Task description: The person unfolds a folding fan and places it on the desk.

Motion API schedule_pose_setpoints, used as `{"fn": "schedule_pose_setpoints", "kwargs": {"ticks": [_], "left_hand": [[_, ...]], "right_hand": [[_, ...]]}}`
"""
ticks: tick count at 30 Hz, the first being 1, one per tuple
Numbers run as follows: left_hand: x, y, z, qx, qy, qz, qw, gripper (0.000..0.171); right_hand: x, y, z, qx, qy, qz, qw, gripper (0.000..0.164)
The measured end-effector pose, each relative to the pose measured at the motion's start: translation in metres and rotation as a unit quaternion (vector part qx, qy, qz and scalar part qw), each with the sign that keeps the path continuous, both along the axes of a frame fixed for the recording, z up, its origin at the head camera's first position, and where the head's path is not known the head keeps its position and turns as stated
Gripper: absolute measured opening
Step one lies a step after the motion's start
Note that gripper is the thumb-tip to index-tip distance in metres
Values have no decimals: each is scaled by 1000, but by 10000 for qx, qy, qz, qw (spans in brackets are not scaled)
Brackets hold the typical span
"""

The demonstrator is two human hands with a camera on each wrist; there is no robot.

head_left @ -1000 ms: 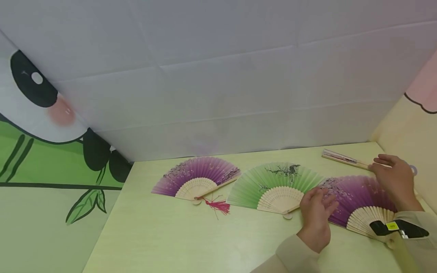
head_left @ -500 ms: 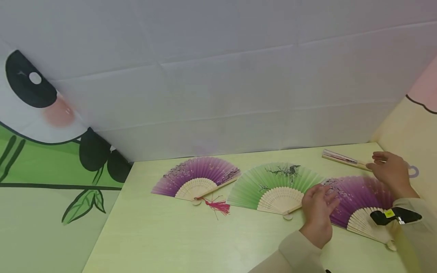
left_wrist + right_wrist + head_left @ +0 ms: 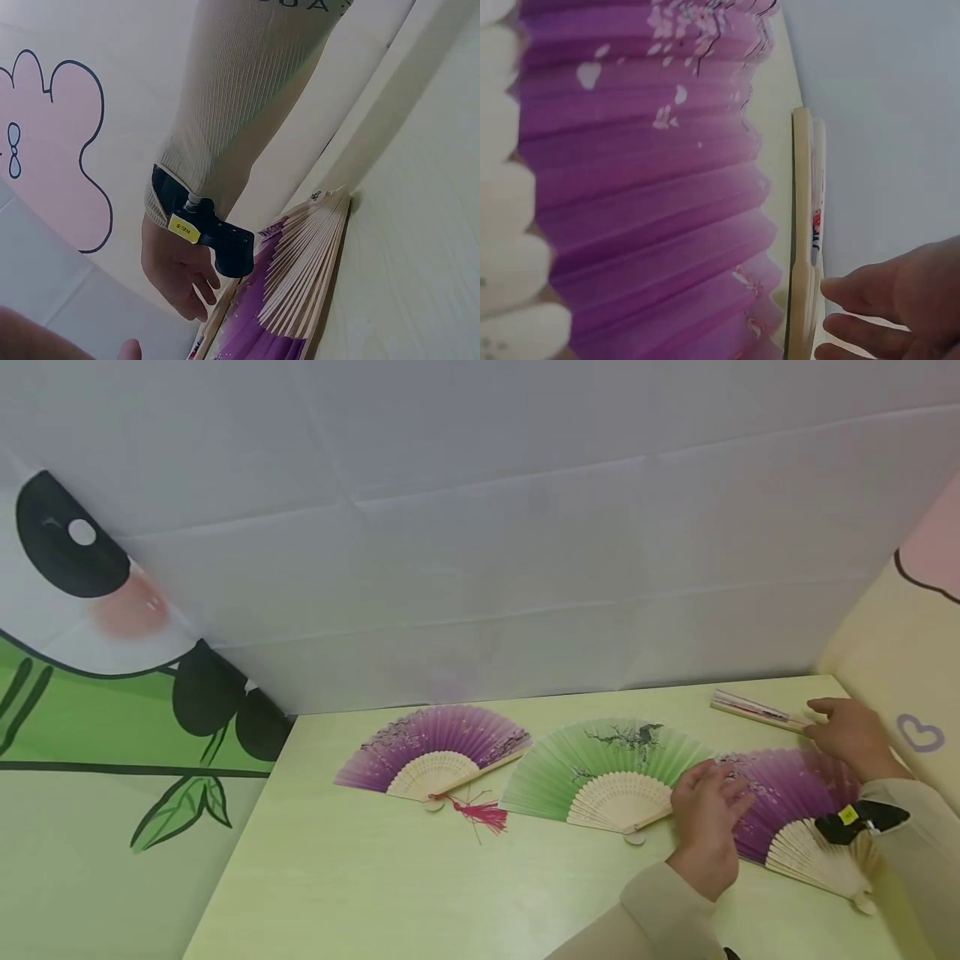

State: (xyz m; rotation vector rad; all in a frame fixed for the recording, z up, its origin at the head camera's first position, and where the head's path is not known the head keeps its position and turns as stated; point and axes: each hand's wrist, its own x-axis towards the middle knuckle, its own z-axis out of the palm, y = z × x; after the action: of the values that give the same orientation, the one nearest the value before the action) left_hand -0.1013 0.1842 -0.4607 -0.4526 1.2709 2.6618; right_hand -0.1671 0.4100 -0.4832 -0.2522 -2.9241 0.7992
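Note:
My right hand (image 3: 855, 735) is at the near end of a folded fan (image 3: 757, 710) with light wooden sticks. In the right wrist view its fingertips (image 3: 836, 289) come right up to the folded fan (image 3: 804, 232); whether they touch it I cannot tell. Below that hand, a spread purple fan (image 3: 787, 785) with pale blossoms lies partly hidden by both hands. My left hand (image 3: 708, 827) hovers palm up with relaxed fingers, between the purple fan and a spread green fan (image 3: 637, 743) with a dark branch print.
Farther left lies another spread purple fan (image 3: 442, 735), with a red tassel (image 3: 483, 814) by its pivot. A white cloth wall (image 3: 487, 568) rises behind the pale table (image 3: 375, 885). A cream wall (image 3: 885, 660) bounds the right side.
My right hand has shifted slightly left, and its fingers have come down at the folded fan's near end. The left hand has drifted slightly right. The fans lie essentially where they were.

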Motion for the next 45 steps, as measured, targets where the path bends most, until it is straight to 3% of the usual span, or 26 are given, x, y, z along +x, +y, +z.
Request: {"fn": "schedule_pose_setpoints", "kwargs": {"ticks": [5,15,26,34,45], "left_hand": [[0,2,1,2,-1,20,10000,15],[0,5,4,-83,14,35,10000,14],[-4,8,2,-166,59,-60,9998,14],[-13,8,-7,-190,189,-136,9995,19],[-21,8,-11,-306,232,-231,9990,31]], "right_hand": [[-4,4,-10,85,160,83,9998,42],[-7,10,-17,228,-18,-40,9997,40],[-9,7,-14,67,411,279,9987,30],[-8,-4,-9,27,229,88,9997,24],[-5,-32,11,-97,779,110,9969,22]]}}
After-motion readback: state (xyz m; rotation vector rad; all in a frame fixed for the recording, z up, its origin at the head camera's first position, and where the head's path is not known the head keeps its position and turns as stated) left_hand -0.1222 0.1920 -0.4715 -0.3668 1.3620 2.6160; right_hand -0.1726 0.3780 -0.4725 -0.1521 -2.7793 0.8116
